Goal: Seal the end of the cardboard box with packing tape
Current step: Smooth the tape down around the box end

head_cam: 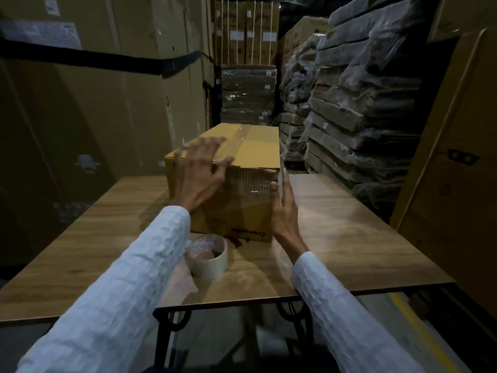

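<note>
- Brown cardboard: the box (250,154) lies lengthways on the table (349,227), one short end facing you, the other end far from you. Clear tape runs along the seam of its top face, and glossy tape also shows across the upper part of the near end.
- Your left hand (200,175): fingers spread wide and straight, palm over the near left top edge of the box. The hand is blurred, so you cannot tell how firmly it bears down; it grasps nothing.
- Your right hand (283,208): fingers straight, laid flat against the near right corner of the box, thumb on the near end face, the other fingers along the right side. It holds nothing.
- Pale roll of packing tape (208,255): lying flat on the table just near of the box, between your two forearms, touched by neither hand.
- White textured sleeves (129,289): both arms covered to the wrist.
- Wood-grain table: thin top on dark metal legs (172,327), seen below its near edge.
- Large brown cartons (94,84): stacked at the left, one crossed by a dark band.
- Plastic-wrapped flat packs (357,103): piled high at the far right.
- Strapped cartons (247,33): upright at the far middle, above a wrapped stack.
- Yellow floor line (419,324): near right, beneath the table edge.
</note>
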Tool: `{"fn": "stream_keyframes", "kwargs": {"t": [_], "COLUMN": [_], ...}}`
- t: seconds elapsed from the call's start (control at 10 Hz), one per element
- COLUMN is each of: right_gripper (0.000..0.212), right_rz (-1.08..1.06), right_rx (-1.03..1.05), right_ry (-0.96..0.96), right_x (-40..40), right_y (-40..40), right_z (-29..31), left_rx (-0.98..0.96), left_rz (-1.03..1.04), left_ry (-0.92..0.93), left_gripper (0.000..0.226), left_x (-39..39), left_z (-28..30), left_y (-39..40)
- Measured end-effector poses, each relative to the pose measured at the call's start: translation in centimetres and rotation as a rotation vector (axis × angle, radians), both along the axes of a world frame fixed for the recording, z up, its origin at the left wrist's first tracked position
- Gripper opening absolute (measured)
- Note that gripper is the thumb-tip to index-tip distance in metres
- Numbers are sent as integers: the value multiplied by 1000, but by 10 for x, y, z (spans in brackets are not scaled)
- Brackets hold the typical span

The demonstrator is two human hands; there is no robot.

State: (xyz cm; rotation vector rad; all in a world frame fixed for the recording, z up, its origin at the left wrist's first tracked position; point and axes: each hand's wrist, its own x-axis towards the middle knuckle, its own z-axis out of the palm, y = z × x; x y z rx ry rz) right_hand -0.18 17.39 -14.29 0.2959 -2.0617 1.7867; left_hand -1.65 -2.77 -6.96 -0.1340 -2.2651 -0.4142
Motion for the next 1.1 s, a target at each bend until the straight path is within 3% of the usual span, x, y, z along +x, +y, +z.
{"fn": "stream_keyframes", "kwargs": {"t": [0.1, 0.2, 0.5, 0.8, 0.9, 1.1], "right_gripper": [64, 64, 77, 71, 61, 69], "right_rz": [6, 17, -68, -114, -92, -162], "right_rx": [16, -12, -64, -120, -131, 4], "right_ry": [59, 31, -136, -184, -196, -171], "right_x": [-10, -16, -29, -34, -32, -27], "right_y": [-4, -7, 9, 19, 21, 33], "right_z": [10, 15, 31, 37, 41, 63], "left_rx": [597, 916, 971, 1009, 999, 827], "left_rz": [119, -57, -67, -37, -53, -109], "left_ry": [-54, -173, -164, -150, -158, -317], "left_gripper": [57, 48, 39, 44, 46, 57], "left_x": [-3, -5, 10, 28, 31, 38], "left_z": [-3, -11, -6, -5, -5, 13], "left_y": [-39, -53, -15, 7, 9, -10]}}
